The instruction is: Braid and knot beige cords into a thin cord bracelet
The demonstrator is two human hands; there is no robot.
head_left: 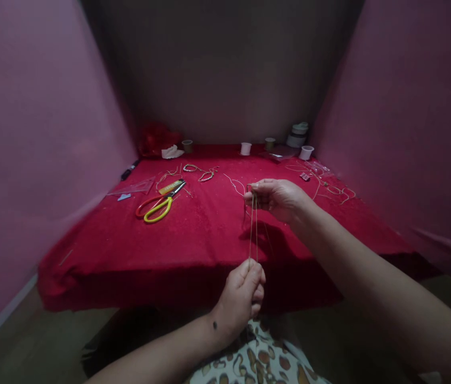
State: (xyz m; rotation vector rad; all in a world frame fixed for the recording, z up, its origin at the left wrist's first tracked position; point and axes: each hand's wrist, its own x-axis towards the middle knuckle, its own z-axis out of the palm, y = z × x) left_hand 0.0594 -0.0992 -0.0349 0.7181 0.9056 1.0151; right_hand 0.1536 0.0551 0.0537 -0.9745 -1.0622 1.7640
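Head cam: nearest is a lap in brown-spotted fabric (257, 357), and just above it the left hand (246, 288) is balled up, fingers curled in, pinching the lower end of a thin tan cord (256, 229). The cord runs as two taut strands up to the right hand (277, 198), which pinches the upper end between thumb and fingers, a bit farther out over the table. A loose tail dangles beside them, and some pale thread (236, 184) trails just past those right fingertips, can't tell if it's attached. Under it all there's a red tablecloth (205, 234). Off to the left lie scissors with one red and one yellow handle (157, 217), blades touching a yellow card (167, 188). On the right there's a messy bunch of cords (339, 191). Farther back sit two braided bracelets (206, 178), then along the far edge a crumpled white tissue (171, 152), four little cups (246, 149) and a white-lidded jar (297, 137), with a dark wall (221, 69) behind.
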